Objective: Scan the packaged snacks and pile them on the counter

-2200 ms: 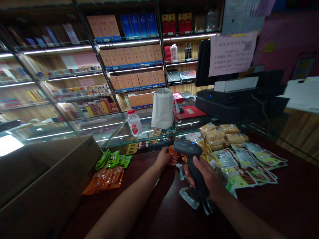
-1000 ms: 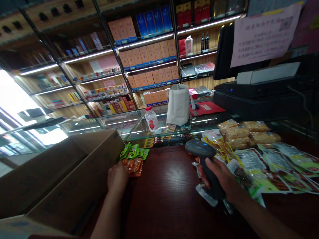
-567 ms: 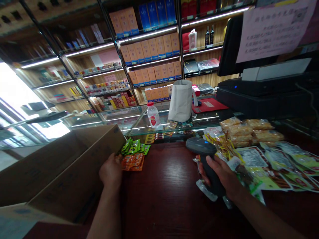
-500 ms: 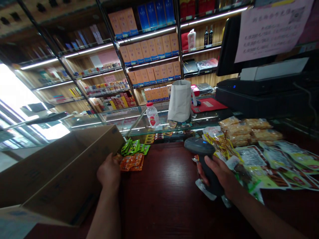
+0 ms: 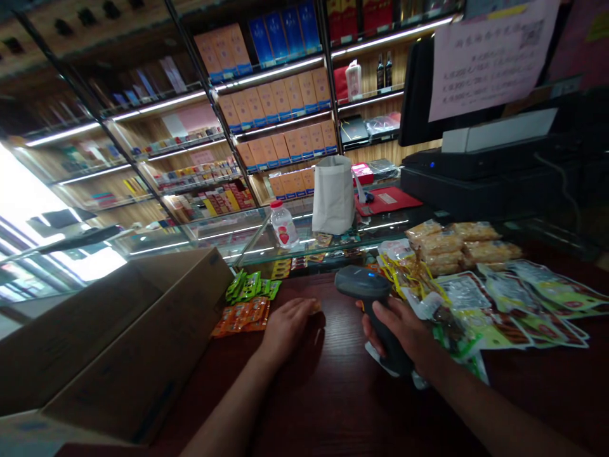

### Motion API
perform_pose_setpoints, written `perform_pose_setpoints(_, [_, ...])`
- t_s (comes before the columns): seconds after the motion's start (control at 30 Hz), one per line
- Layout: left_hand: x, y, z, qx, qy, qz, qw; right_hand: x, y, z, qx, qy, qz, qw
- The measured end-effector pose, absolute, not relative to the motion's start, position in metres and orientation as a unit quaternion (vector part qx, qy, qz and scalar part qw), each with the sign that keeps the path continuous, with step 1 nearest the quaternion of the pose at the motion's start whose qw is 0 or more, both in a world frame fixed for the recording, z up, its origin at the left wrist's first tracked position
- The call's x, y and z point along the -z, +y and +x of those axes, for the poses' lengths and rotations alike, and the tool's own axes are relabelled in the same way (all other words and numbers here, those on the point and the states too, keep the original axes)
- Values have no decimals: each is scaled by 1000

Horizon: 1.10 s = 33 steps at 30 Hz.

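The cardboard box (image 5: pixel 143 343) runs off the left edge; the right hand (image 5: pixel 404 333) and forearm partly cover the packets (image 5: pixel 459 343) beneath. The left hand (image 5: pixel 288 327), fingers loosely bent, is low over the counter (image 5: pixel 304 406), right of the orange sachets (image 5: pixel 242 316); whether it pinches anything is too blurred to tell. The right hand grips the barcode scanner (image 5: pixel 364 284) by its handle, above the counter.

Strip lights (image 5: pixel 273 72) glow along wooden shelves (image 5: pixel 210 95); before the shelves stand a glass case (image 5: pixel 228 219) and a dark-red table (image 5: pixel 333 400); left of the shelves, white light (image 5: pixel 16 184) glares.
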<state>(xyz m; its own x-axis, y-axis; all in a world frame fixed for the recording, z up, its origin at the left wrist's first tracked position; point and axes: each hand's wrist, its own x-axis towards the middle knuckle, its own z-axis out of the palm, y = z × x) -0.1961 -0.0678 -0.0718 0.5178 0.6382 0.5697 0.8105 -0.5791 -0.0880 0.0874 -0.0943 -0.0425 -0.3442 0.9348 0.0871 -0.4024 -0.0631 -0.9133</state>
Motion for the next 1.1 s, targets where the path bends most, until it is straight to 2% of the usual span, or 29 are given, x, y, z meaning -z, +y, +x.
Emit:
perform_pose_setpoints(0.1, [77,-68,-183,229,-396,-883,106,44,-92,87,-673,-467,-282,499])
perform_pose_setpoints(0.27, [87,-60,-192,282,-512,-811,9,48,-89,86,-676,-465,-280,499])
perform_pose_setpoints(0.43, [90,-55,-193,255,-532,-797,-129,49,-89,85,-678,-469,-283,489])
perform_pose_setpoints(0.6, [76,-64,-183,266,-627,-721,-124,52,-88,86,-675,-474,-296,482])
perform_pose_setpoints(0.67, [74,-67,-179,295,-652,-681,-156,53,-87,86,-672,-478,-300,480])
perform_pose_setpoints(0.83, [81,-67,-168,434,-593,-558,-385,52,-89,86,-659,-491,-313,477])
perform_pose_setpoints(0.9, [82,-67,-165,479,-563,-504,-445,52,-90,86,-653,-497,-317,476])
perform_pose_setpoints(1.1, [79,-70,-161,534,-553,-435,-468,53,-91,83,-638,-526,-314,466])
